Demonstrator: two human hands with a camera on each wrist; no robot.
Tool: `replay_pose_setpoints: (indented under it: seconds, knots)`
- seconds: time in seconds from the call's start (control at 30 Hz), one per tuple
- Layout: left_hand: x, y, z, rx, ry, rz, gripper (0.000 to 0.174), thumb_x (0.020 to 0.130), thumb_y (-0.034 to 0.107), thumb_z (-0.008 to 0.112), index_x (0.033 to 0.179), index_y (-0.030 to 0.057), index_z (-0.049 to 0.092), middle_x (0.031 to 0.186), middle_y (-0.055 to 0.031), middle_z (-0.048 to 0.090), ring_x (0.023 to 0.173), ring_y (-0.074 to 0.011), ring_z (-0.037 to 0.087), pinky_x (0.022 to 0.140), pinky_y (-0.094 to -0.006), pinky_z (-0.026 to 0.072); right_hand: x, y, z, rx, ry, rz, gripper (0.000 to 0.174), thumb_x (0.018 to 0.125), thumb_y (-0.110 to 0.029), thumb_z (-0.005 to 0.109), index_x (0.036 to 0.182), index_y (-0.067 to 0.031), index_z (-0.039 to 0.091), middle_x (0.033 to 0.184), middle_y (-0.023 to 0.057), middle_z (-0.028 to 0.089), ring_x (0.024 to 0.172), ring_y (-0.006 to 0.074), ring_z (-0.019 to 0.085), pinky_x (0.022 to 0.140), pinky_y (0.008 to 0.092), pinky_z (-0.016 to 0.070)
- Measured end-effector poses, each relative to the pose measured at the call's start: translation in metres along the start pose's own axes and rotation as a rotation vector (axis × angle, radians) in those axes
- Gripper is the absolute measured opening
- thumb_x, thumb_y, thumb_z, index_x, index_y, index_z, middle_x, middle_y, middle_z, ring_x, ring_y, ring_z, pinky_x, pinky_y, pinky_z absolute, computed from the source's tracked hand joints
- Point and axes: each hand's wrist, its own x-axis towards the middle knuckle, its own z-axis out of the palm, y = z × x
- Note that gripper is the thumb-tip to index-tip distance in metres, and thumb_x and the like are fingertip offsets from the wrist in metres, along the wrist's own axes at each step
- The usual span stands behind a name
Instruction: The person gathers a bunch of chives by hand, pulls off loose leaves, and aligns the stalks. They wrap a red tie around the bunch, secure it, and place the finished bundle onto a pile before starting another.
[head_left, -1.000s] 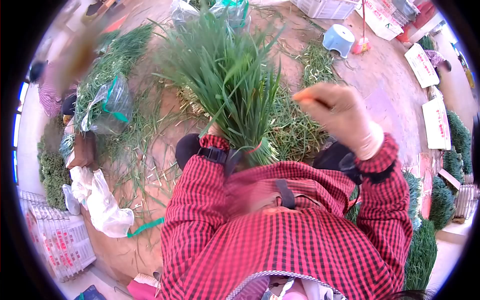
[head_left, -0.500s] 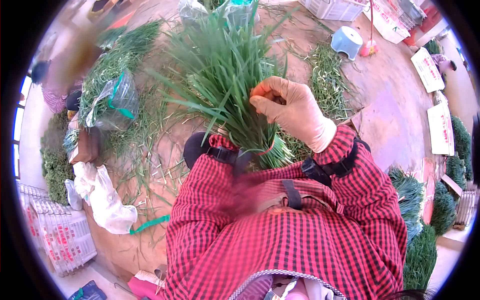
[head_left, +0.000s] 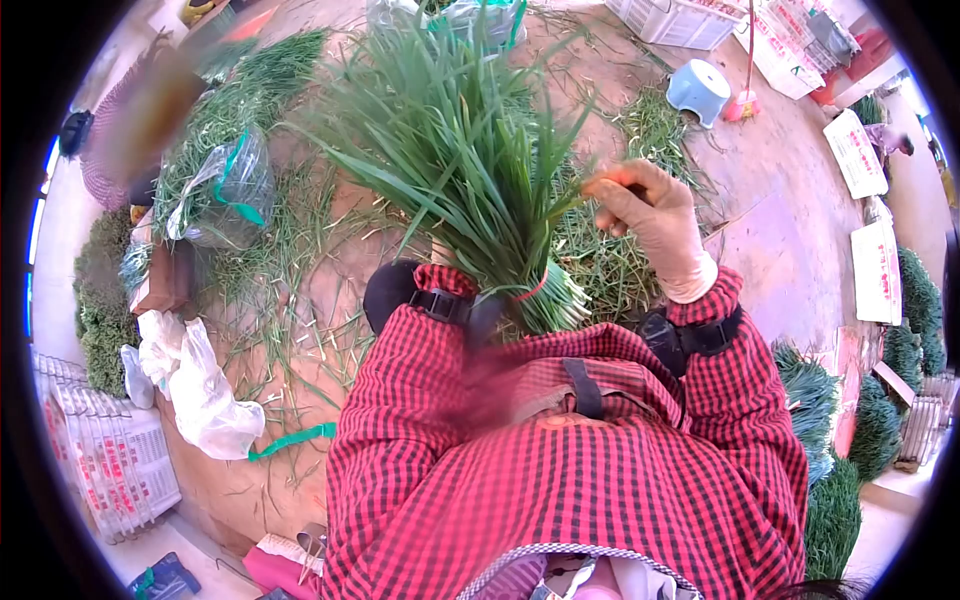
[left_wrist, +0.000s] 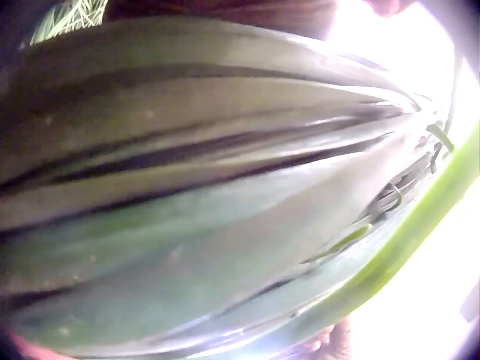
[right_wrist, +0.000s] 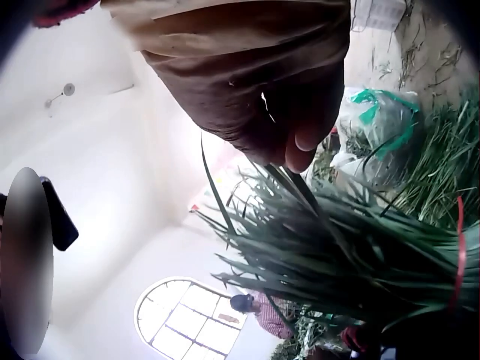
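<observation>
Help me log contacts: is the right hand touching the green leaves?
Touching: the right wrist view shows the right hand with leaves pinched at its fingertips.

blue stool (head_left: 698,92) over by the floor's (head_left: 770,245) far right corner | white crate (head_left: 672,24), far edge | crumpled white bag (head_left: 212,395), left edge

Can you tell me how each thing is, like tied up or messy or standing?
Green bunch: tied, leaves fanned out
Red band: wrapped around the bunch
Right hand: pinching a leaf
Left hand: mostly hidden behind the bunch
Blue stool: upright, nobody on it
White plastic bag: crumpled, on the floor
White crates: stacked
Loose leaves: scattered on the floor
</observation>
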Motion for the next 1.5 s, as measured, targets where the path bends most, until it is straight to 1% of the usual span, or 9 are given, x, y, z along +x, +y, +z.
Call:
replay_pose_setpoints:
  seconds: [0.3, 0.4, 0.47, 0.53, 0.6, 0.73, 0.93, 1.17, 1.5]
  knots:
    - [-0.005, 0.001, 0.007, -0.088, -0.025, 0.003, 0.063, 0.096, 0.057, 0.045, 0.136, 0.0096, 0.054, 0.135, -0.0169, 0.057, 0.119, -0.0387, 0.057, 0.103, -0.0574, 0.0451, -0.022, 0.018, -0.006, 0.334, -0.258, 0.082, 0.001, 0.093, -0.009, 0.064, 0.092, -0.0084, 0.064, 0.091, 0.0089, 0.073, 0.072, 0.0111, 0.068, 0.060, 0.0215, 0.0494]
    - [-0.013, -0.002, 0.023, -0.090, 0.074, 0.008, 0.065, 0.095, 0.059, 0.046, 0.134, 0.0086, 0.056, 0.134, -0.0171, 0.058, 0.118, -0.0378, 0.058, 0.101, -0.0566, 0.0470, -0.018, 0.028, -0.004, -0.007, -0.165, 0.165, 0.011, 0.092, -0.015, 0.065, 0.095, -0.0050, 0.066, 0.080, 0.0039, 0.069, 0.066, 0.0085, 0.062, 0.061, 0.0232, 0.0477]
    - [-0.013, 0.002, -0.013, -0.746, 0.038, -0.188, 0.066, 0.094, 0.060, 0.047, 0.133, 0.0077, 0.057, 0.133, -0.0176, 0.059, 0.117, -0.0376, 0.059, 0.100, -0.0562, 0.0482, -0.017, 0.037, -0.003, -0.252, -0.105, 0.188, 0.018, 0.090, -0.020, 0.067, 0.097, -0.0034, 0.067, 0.076, 0.0007, 0.064, 0.064, 0.0066, 0.057, 0.061, 0.0238, 0.0468]
    - [-0.012, 0.002, -0.015, -0.721, 0.053, -0.199, 0.066, 0.094, 0.060, 0.048, 0.131, 0.0067, 0.058, 0.132, -0.0177, 0.060, 0.115, -0.0372, 0.060, 0.098, -0.0552, 0.0497, -0.021, 0.029, 0.001, -0.297, -0.172, 0.199, 0.020, 0.088, -0.022, 0.068, 0.097, -0.0050, 0.068, 0.076, 0.0028, 0.066, 0.065, 0.0088, 0.059, 0.063, 0.0254, 0.0480]
    - [-0.009, -0.003, -0.010, -0.015, 0.119, -0.032, 0.065, 0.094, 0.059, 0.049, 0.130, 0.0054, 0.059, 0.129, -0.0175, 0.061, 0.112, -0.0366, 0.062, 0.096, -0.0534, 0.0517, -0.024, 0.017, 0.008, -0.564, -0.227, 0.075, 0.030, 0.087, -0.035, 0.069, 0.100, -0.0077, 0.070, 0.080, 0.0113, 0.069, 0.071, 0.0215, 0.067, 0.068, 0.0338, 0.0516]
    - [-0.004, -0.005, 0.006, 0.086, 0.175, -0.016, 0.057, 0.094, 0.052, 0.051, 0.122, 0.0032, 0.062, 0.117, -0.0162, 0.067, 0.099, -0.0343, 0.067, 0.088, -0.0492, 0.0563, -0.013, 0.019, 0.023, -0.970, -0.369, -0.068, 0.041, 0.087, -0.050, 0.061, 0.096, -0.0107, 0.071, 0.084, 0.0154, 0.069, 0.084, 0.0369, 0.067, 0.075, 0.0447, 0.0523]
    - [-0.003, -0.003, 0.016, 0.069, 0.207, 0.036, 0.055, 0.097, 0.051, 0.048, 0.123, 0.0046, 0.061, 0.118, -0.0147, 0.066, 0.102, -0.0323, 0.065, 0.089, -0.0486, 0.0548, -0.006, 0.040, 0.026, -0.936, -0.272, -0.379, 0.028, 0.081, -0.030, 0.073, 0.096, -0.0068, 0.070, 0.082, 0.0115, 0.065, 0.079, 0.0299, 0.066, 0.072, 0.0361, 0.0527]
    - [-0.009, -0.006, 0.024, 0.030, 0.258, 0.041, 0.055, 0.098, 0.052, 0.044, 0.124, 0.0063, 0.060, 0.118, -0.0129, 0.066, 0.104, -0.0320, 0.064, 0.090, -0.0493, 0.0529, 0.002, 0.083, 0.025, -0.144, -0.336, 0.019, 0.028, 0.081, -0.019, 0.065, 0.103, -0.0030, 0.069, 0.097, 0.0160, 0.067, 0.092, 0.0314, 0.065, 0.085, 0.0355, 0.0517]
    - [-0.017, -0.008, 0.087, 0.038, 0.277, 0.051, 0.059, 0.093, 0.058, 0.050, 0.122, 0.0081, 0.063, 0.116, -0.0124, 0.067, 0.101, -0.0333, 0.065, 0.087, -0.0502, 0.0538, 0.004, 0.079, 0.037, -0.675, -0.221, -0.292, 0.026, 0.082, -0.028, 0.070, 0.085, -0.0014, 0.070, 0.083, 0.0169, 0.062, 0.084, 0.0330, 0.063, 0.077, 0.0391, 0.0489]
